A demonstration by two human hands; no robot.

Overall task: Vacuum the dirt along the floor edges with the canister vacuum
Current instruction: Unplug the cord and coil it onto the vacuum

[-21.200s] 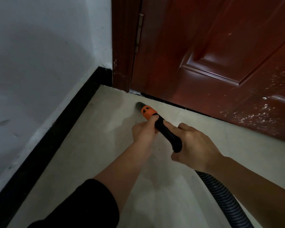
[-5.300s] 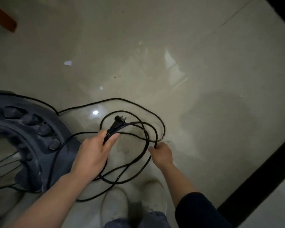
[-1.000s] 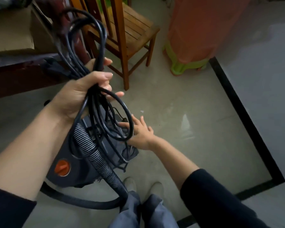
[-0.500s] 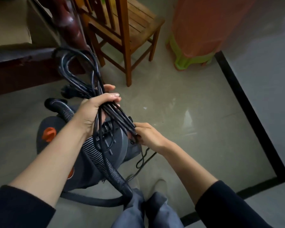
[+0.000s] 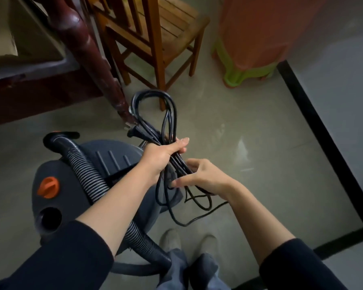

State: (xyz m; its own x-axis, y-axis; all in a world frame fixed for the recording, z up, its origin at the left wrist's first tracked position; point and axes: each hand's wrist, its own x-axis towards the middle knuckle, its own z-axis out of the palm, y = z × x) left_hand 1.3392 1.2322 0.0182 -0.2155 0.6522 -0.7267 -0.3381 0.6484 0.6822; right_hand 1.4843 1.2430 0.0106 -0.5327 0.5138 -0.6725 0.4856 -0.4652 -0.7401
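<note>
above the canister vacuum (image 5: 113,158), the left hand (image 5: 161,158) grips the looped cord (image 5: 170,120) while the right hand (image 5: 205,176) pinches its lower strands.

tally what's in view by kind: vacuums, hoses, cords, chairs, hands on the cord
canister vacuum: 1
ribbed hose: 1
power cord: 1
wooden chair: 1
hands gripping the cord: 2, left hand and right hand
total: 6
</note>
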